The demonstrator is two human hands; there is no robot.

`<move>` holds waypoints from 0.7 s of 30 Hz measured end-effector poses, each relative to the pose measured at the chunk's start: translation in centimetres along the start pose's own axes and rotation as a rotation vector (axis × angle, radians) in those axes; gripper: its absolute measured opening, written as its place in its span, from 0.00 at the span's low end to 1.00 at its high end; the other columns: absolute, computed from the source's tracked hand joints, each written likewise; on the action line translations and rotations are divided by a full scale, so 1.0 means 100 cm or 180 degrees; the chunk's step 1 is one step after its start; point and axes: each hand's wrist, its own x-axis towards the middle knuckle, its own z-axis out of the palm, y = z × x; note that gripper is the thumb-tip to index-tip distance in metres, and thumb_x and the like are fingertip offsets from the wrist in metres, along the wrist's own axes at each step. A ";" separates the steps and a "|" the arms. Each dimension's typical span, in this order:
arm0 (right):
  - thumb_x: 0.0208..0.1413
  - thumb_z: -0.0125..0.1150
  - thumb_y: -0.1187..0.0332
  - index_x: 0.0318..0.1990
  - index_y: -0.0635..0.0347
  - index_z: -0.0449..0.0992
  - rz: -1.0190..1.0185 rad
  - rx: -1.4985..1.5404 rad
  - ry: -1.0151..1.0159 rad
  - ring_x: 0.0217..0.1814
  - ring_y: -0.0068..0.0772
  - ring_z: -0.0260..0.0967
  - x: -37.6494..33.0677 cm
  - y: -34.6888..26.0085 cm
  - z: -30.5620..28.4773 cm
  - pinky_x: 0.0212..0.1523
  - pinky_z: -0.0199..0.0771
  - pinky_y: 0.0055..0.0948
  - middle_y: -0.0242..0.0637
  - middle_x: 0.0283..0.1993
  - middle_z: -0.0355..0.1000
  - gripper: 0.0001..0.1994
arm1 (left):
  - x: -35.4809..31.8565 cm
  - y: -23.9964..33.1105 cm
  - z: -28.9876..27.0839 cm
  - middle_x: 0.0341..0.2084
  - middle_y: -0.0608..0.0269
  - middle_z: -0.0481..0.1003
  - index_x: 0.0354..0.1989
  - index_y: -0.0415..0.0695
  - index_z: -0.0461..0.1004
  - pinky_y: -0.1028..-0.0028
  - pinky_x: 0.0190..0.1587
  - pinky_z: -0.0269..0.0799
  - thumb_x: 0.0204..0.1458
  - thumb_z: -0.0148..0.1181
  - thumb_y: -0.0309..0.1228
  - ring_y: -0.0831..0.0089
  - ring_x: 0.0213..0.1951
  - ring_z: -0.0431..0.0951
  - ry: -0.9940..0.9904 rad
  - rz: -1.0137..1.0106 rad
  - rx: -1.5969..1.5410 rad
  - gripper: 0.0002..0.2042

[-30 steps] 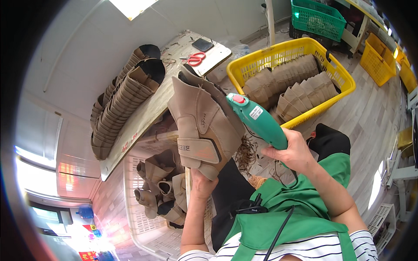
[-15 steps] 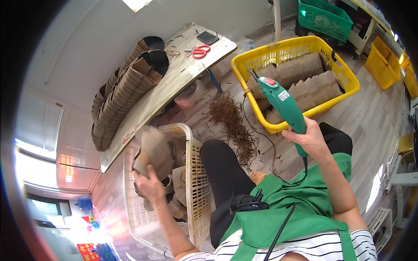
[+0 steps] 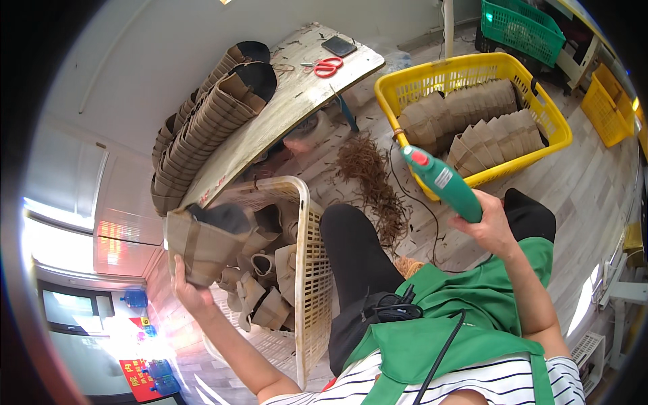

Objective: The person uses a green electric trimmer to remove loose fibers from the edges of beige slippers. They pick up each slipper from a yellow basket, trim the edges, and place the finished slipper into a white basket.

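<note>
My left hand grips a tan fabric piece with a dark lining, shaped like a shoe upper, above the left side of a white plastic basket. Inside that basket lie more loose tan pieces, jumbled together. On the right, my right hand is wrapped round a green handheld electric tool with a red button. The tool points up and left, near the front rim of a yellow basket; its tip is hard to make out. Tan pieces are stacked in rows in the yellow basket.
A worktable at the back left carries nested stacks of tan pieces, red-handled scissors and a phone. Brown scraps cover the floor between the baskets. A cord runs across the floor. Green crate stands far right.
My left hand has moved left and slightly down with the tan piece, which now shows its dark opening. The green tool has lowered a little. The whole view has shifted slightly.
</note>
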 end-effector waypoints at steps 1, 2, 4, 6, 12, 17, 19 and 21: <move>0.42 0.72 0.69 0.36 0.64 0.74 -0.0306 -0.0210 0.0036 0.30 0.35 0.71 -0.001 0.002 0.002 0.32 0.69 0.31 0.38 0.29 0.71 0.15 | -0.002 -0.002 0.019 0.45 0.53 0.77 0.51 0.34 0.73 0.61 0.48 0.75 0.60 0.55 0.32 0.61 0.43 0.79 -0.0110 -0.0285 -0.0641 0.16; 0.41 0.72 0.69 0.35 0.63 0.73 -0.0612 -0.0432 0.0078 0.30 0.39 0.71 -0.002 0.003 0.003 0.32 0.69 0.32 0.39 0.29 0.70 0.15 | -0.005 -0.008 0.039 0.45 0.53 0.77 0.50 0.34 0.73 0.61 0.48 0.75 0.59 0.55 0.32 0.61 0.44 0.79 -0.0136 -0.0427 -0.0765 0.15; 0.38 0.72 0.71 0.33 0.62 0.72 -0.0721 -0.0590 0.0002 0.31 0.46 0.70 -0.006 0.004 0.004 0.31 0.68 0.35 0.41 0.29 0.68 0.15 | -0.009 -0.018 0.074 0.45 0.52 0.77 0.50 0.35 0.73 0.61 0.49 0.76 0.58 0.54 0.30 0.61 0.45 0.79 -0.0200 -0.0728 -0.1002 0.15; 0.34 0.72 0.74 0.29 0.64 0.69 -0.0962 -0.0783 -0.0026 0.29 0.45 0.69 -0.007 0.006 0.003 0.30 0.67 0.34 0.41 0.27 0.67 0.15 | -0.004 -0.030 0.089 0.46 0.52 0.77 0.50 0.34 0.73 0.62 0.54 0.73 0.57 0.53 0.27 0.61 0.48 0.78 -0.0693 -0.1156 -0.1278 0.14; 0.29 0.66 0.76 0.28 0.61 0.68 -0.1169 -0.1062 0.0163 0.33 0.48 0.70 -0.009 0.005 0.001 0.32 0.68 0.39 0.41 0.28 0.67 0.15 | -0.009 -0.057 0.140 0.44 0.49 0.77 0.45 0.33 0.72 0.63 0.49 0.76 0.56 0.53 0.26 0.60 0.44 0.79 -0.1018 -0.1531 -0.1468 0.11; 0.28 0.66 0.77 0.28 0.63 0.68 -0.1285 -0.1026 0.0145 0.30 0.48 0.69 -0.008 0.004 0.001 0.30 0.69 0.36 0.41 0.27 0.68 0.15 | -0.020 -0.060 0.159 0.45 0.49 0.77 0.48 0.33 0.72 0.64 0.50 0.75 0.56 0.53 0.26 0.60 0.45 0.79 -0.1279 -0.1803 -0.1468 0.13; 0.29 0.65 0.77 0.28 0.62 0.68 -0.1298 -0.1045 0.0103 0.31 0.47 0.70 -0.007 0.004 0.003 0.31 0.69 0.37 0.41 0.28 0.68 0.15 | -0.021 -0.064 0.160 0.45 0.49 0.77 0.48 0.32 0.72 0.63 0.50 0.75 0.56 0.53 0.26 0.60 0.45 0.79 -0.1161 -0.1853 -0.1386 0.14; 0.30 0.65 0.75 0.29 0.61 0.68 -0.1312 -0.1103 0.0074 0.33 0.46 0.70 -0.008 0.004 0.005 0.32 0.69 0.38 0.40 0.29 0.68 0.14 | -0.022 -0.069 0.160 0.45 0.49 0.77 0.49 0.32 0.72 0.63 0.50 0.75 0.56 0.53 0.27 0.60 0.45 0.79 -0.1238 -0.1925 -0.1408 0.15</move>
